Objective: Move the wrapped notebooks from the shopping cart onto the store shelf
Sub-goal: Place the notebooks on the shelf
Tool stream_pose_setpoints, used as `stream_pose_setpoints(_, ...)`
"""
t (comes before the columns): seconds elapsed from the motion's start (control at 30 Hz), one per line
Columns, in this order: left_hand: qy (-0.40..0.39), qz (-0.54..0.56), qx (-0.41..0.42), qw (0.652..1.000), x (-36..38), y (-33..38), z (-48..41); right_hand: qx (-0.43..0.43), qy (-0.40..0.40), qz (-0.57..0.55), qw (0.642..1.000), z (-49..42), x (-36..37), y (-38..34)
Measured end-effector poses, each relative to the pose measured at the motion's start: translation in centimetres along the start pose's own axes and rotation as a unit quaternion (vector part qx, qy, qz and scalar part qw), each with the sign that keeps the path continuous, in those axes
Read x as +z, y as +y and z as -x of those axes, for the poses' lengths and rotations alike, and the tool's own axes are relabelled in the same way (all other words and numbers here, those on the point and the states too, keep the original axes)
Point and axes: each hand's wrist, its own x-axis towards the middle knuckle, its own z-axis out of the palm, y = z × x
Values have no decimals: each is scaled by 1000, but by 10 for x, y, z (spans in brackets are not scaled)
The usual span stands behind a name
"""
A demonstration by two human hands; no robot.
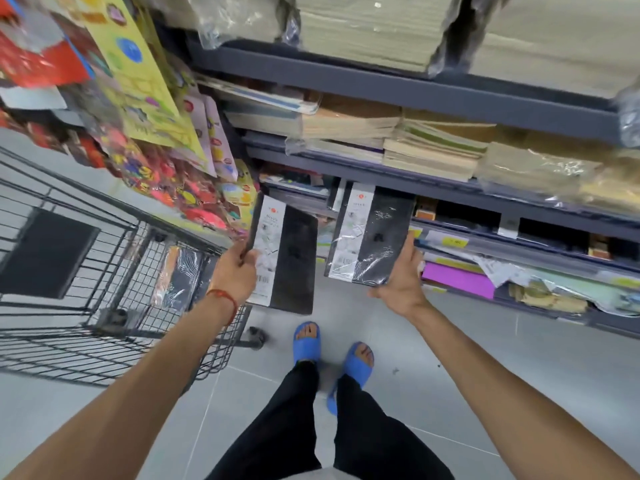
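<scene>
My left hand (235,271) grips a black wrapped notebook (294,261) with a white label strip by its left edge, held over the floor beside the cart. My right hand (403,275) holds a second black wrapped notebook (377,233) from below, its top edge reaching the front of a grey store shelf (460,194). The wire shopping cart (114,271) stands at the left. Another wrapped notebook (181,275) leans inside the cart's near corner.
Stacks of notebooks and paper fill the upper shelves (433,143). A purple pad (457,280) and loose packets lie on the lowest shelf. Colourful sticker sheets (152,109) hang at the upper left. My feet in blue sandals (332,351) stand on the grey tiled floor.
</scene>
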Motion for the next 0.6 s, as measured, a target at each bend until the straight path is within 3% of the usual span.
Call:
stream_pose_setpoints(0.17, 3, 33, -2, 999, -1, 0, 2, -44, 66, -13, 997, -26, 14, 9)
stream_pose_setpoints(0.6, -5, 61, 31, 998, -11, -8, -16, -2, 185, 18, 983, -74, 33, -18)
